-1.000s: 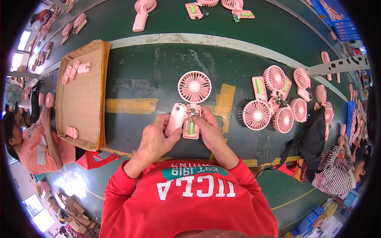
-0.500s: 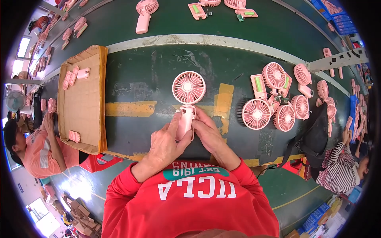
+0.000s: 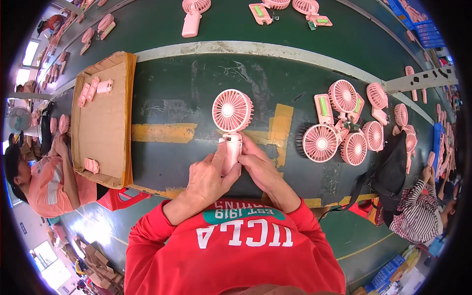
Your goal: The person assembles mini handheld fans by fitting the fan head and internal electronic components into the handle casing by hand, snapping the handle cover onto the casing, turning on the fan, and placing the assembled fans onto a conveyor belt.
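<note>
A pink handheld fan [image 3: 232,110] lies in front of me at the middle of the bench, its round head pointing away and its handle toward me. Both hands grip that handle. My left hand [image 3: 207,181] presses on it from the left with thumb and forefinger. My right hand [image 3: 261,167] wraps it from the right, its fingertips partly hidden behind the handle. The head is tilted a little, so the side slots of its cage show on the right.
On the left stands a shallow cardboard tray [image 3: 102,137] with several small pink parts. Several pink fans [image 3: 342,123], some with opened handles and green cells, cluster at the right beside a black bag [image 3: 391,169]. A pale rail [image 3: 246,47] borders the far belt, which carries more fans. Co-workers sit at both sides.
The fan in my hands has rolled slightly, its head now turned toward the left. Fans on the far belt have shifted to the right. My grip is nearly the same.
</note>
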{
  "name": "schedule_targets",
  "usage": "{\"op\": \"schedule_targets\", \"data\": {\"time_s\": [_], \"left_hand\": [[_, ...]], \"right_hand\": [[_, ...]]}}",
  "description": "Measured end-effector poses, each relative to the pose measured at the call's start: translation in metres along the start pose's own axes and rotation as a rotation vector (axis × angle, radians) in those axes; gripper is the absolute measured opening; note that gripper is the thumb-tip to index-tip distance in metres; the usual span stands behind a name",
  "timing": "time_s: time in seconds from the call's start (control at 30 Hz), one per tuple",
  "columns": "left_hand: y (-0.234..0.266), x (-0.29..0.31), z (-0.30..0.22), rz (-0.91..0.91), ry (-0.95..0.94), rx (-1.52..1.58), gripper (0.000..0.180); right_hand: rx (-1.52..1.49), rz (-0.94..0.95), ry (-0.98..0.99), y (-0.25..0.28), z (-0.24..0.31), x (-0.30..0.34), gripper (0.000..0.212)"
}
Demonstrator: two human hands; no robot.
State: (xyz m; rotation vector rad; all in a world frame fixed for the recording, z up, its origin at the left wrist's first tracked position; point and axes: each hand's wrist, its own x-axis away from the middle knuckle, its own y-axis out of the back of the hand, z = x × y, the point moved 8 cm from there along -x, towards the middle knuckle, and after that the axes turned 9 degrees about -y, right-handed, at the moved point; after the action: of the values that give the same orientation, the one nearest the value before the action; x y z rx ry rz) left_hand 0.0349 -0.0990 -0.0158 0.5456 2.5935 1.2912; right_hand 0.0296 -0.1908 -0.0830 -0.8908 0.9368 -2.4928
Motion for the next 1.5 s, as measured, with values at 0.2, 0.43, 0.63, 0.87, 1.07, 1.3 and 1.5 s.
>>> {"op": "schedule_targets", "data": {"time_s": [0.2, 0.43, 0.63, 0.87, 1.07, 1.3, 1.5], "left_hand": [[-0.004, 0.0, -0.001, 0.032, -0.038, -0.029, 0.062], [-0.008, 0.002, 0.001, 0.044, -0.081, -0.023, 0.064], [-0.012, 0.006, 0.002, 0.064, -0.125, -0.031, 0.066], [-0.014, 0.01, 0.003, 0.057, -0.114, -0.022, 0.069], [-0.009, 0.01, 0.004, 0.036, -0.11, 0.031, 0.07], [-0.061, 0.015, 0.047, 0.281, 0.428, 1.191, 0.033], [-0.043, 0.012, 0.029, 0.405, 0.295, 1.029, 0.041]], "right_hand": [[0.036, 0.004, -0.003, -0.004, 0.005, 0.001, 0.066], [0.1, -0.033, 0.055, -0.012, 0.006, 0.002, 0.061], [0.315, -0.245, 0.173, -0.007, 0.0, 0.0, 0.051], [0.289, -0.321, 0.184, -0.002, -0.001, -0.001, 0.04], [0.147, -0.289, 0.17, -0.003, -0.001, 0.0, 0.036], [-0.042, -0.171, 0.184, -0.005, 0.001, 0.001, 0.037], [0.038, -0.113, 0.16, -0.01, 0.013, 0.011, 0.039]]}}
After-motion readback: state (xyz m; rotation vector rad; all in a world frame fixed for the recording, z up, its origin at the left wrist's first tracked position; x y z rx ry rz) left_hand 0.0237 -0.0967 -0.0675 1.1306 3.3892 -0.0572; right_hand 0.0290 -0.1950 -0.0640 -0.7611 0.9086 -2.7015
